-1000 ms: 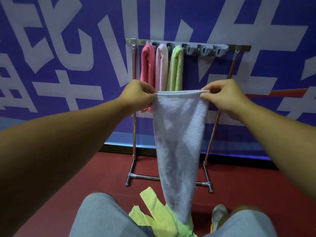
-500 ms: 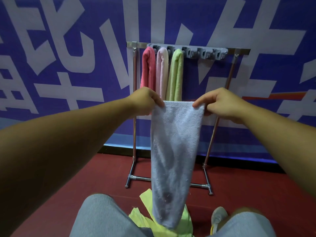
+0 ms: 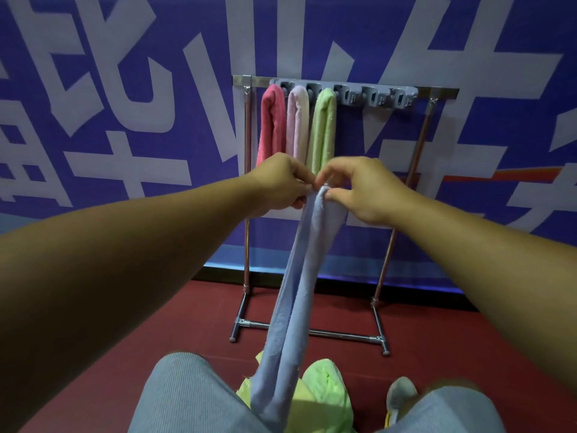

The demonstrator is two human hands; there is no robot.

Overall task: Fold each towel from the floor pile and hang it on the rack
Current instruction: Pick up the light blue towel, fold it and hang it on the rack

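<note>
L hand (image 3: pixel 281 185) & R hand (image 3: pixel 362 190) pinch blue towel (image 3: pixel 299 292) top, touching.

At frame centre, the left hand (image 3: pixel 281 182) and right hand (image 3: pixel 362 189) pinch the top of a blue towel (image 3: pixel 296 292) hanging doubled. Behind stands the rack (image 3: pixel 346 85) with pink, pale pink and green towels; a yellow-green pile (image 3: pixel 324 392) lies lower centre.

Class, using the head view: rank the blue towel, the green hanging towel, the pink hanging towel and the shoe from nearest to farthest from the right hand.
1. Blue towel: pinched by the right hand.
2. Green hanging towel: just above-left, on the rack.
3. Pink hanging towel: further left.
4. Shoe: far below, on the floor.
</note>
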